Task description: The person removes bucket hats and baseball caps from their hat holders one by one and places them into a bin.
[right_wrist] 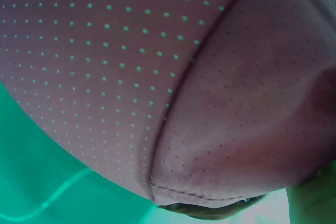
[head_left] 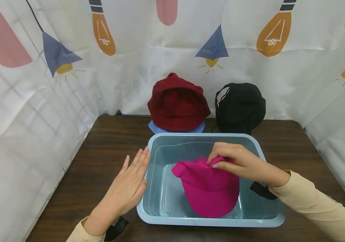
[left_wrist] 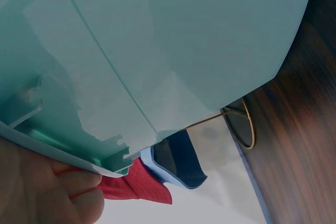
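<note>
A bright pink cap (head_left: 211, 191) is inside the light blue plastic basin (head_left: 166, 221), its brim toward the near wall. My right hand (head_left: 242, 161) pinches the cap's fabric at the top between thumb and fingers. Perforated panels of the cap (right_wrist: 131, 77) fill the right wrist view. My left hand (head_left: 127, 185) lies along the basin's left rim, fingers straight and touching it from outside. In the left wrist view the basin's outer wall (left_wrist: 184, 40) is close by, with part of the left hand (left_wrist: 47, 192) at the rim.
Behind the basin, a dark red bucket hat (head_left: 178, 104) sits on a blue hat (head_left: 175, 130). To its right stands a black cap (head_left: 240, 107). All are on a dark wooden table (head_left: 99, 154), with a patterned white cloth (head_left: 148, 64) hanging at the back and sides.
</note>
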### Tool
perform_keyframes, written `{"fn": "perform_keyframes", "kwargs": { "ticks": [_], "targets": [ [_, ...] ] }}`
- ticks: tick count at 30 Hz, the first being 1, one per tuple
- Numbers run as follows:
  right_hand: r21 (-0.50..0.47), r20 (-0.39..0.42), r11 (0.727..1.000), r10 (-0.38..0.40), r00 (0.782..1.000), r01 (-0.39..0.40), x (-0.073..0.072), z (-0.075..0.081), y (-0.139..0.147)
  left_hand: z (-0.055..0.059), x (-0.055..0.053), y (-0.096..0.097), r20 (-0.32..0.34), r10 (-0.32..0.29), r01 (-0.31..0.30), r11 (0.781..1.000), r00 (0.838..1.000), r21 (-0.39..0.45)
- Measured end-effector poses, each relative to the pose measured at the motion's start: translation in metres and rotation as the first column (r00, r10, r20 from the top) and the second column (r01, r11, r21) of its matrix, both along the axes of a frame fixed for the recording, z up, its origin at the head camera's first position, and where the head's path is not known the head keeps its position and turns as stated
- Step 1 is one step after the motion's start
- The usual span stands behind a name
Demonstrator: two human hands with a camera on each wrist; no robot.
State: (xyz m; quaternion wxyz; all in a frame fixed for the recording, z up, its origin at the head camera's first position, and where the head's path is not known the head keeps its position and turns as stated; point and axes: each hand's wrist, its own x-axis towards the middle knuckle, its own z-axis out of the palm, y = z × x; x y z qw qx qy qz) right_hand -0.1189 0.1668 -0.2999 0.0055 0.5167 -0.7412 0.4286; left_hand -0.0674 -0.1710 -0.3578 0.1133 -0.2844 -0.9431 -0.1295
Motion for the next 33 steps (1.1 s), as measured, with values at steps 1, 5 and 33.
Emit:
{"fn": "perform_keyframes", "kwargs": {
  "ticks": [1, 5, 33],
  "targets": [
    [0.01, 0.012, 1.0, 0.004, 1.0, -0.004, 0.0, -0.003, 0.0, 0.0, 0.0, 0.0, -0.001, 0.0, 0.0, 1.0, 1.0, 0.0],
    [0.054, 0.069, 0.998, 0.01, 0.998, -0.014, 0.0, -0.011, -0.002, 0.001, 0.0, 0.0, 0.017, 0.005, -0.006, 1.0, 1.0, 0.003],
    [0.541, 0.168, 0.841, -0.094, 0.981, -0.012, -0.016, -0.038, -0.028, 0.003, -0.002, 0.0, 0.041, 0.005, -0.004, 1.0, 0.999, -0.005]
  ]
}}
